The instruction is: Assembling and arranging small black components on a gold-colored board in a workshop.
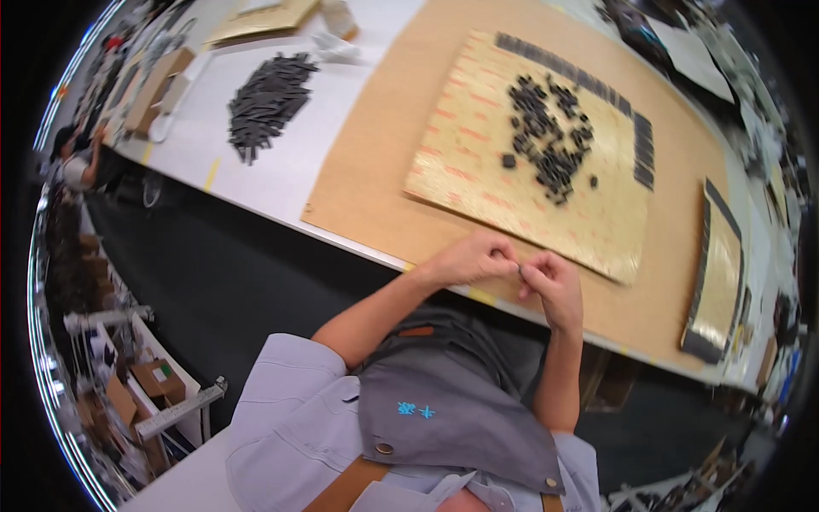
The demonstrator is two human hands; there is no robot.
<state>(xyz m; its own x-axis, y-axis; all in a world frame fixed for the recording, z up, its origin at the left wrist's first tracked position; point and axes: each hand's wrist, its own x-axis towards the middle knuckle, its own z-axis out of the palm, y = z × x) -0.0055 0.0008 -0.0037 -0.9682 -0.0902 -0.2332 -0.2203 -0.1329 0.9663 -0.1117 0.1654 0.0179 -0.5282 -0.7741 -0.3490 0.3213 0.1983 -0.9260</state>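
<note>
Close together at the front edge of the table, my left hand (476, 259) and my right hand (554, 286) are both closed in a pinch, fingertips meeting. Between them a tiny dark bit shows, too small to name. Just beyond lies a flat gold sheet (465, 188) with reddish printed marks. A loose heap of small black pieces (559, 166) is scattered on its middle and far part. Dark rectangular pieces (563, 70) stand in a row along its far edge, with another short row (643, 149) at its right corner.
Brown board (358, 171) covers the white table (192, 158) under the gold sheet. Left of it sits a pile of long black strips (271, 101). A dark-edged gold panel (718, 269) lies at the right. One person (78, 162) is far left; a cart with boxes (158, 384) stands lower left.
</note>
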